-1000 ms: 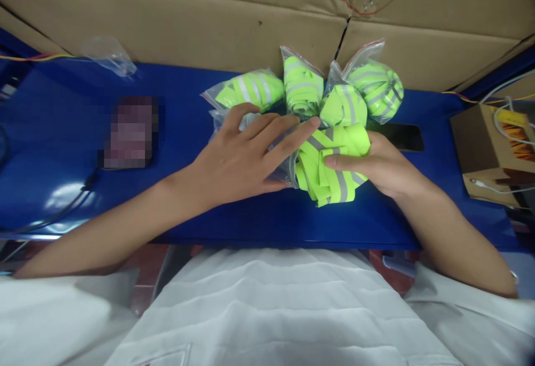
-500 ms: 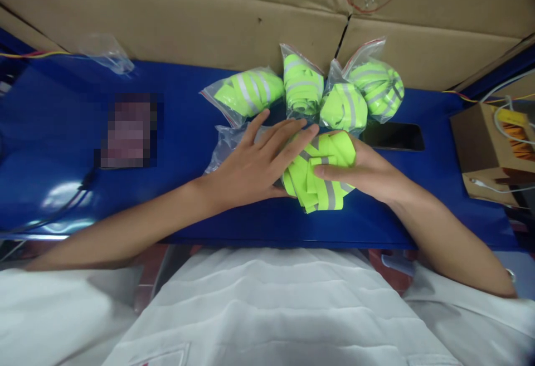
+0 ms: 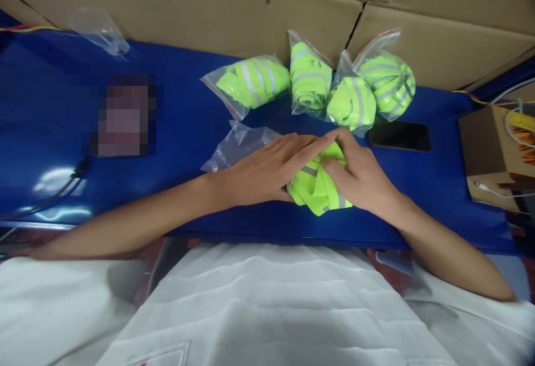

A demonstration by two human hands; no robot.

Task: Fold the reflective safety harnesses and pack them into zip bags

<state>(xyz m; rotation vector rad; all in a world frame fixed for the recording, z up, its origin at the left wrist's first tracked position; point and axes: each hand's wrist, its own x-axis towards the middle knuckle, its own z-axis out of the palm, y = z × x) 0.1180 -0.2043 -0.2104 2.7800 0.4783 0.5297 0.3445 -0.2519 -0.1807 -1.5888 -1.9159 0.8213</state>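
A bundle of yellow-green reflective strap (image 3: 320, 188) is held between my two hands near the table's front edge. My left hand (image 3: 271, 168) lies along its left and far side, fingers together and pressed on it. From the right, my right hand (image 3: 361, 174) grips the bundle with a bent thumb on top, its fingertips meeting those of my left hand. A clear plastic bag (image 3: 240, 146) lies beyond my left wrist, partly under that hand. Behind are several bagged strap bundles, among them one at the left (image 3: 253, 82) and one at the right (image 3: 387, 84).
On the blue table (image 3: 188, 98) a black phone (image 3: 400, 136) lies right of the bags, with a cardboard box (image 3: 485, 149) further right. A blurred-out object (image 3: 123, 118), a cable and a crumpled clear bag (image 3: 102, 32) are at the left. Brown cardboard lines the back.
My left fingers have come down and closed together around the bundle. My right hand has curled over it, and the bundle looks more compact. The view has shifted slightly.
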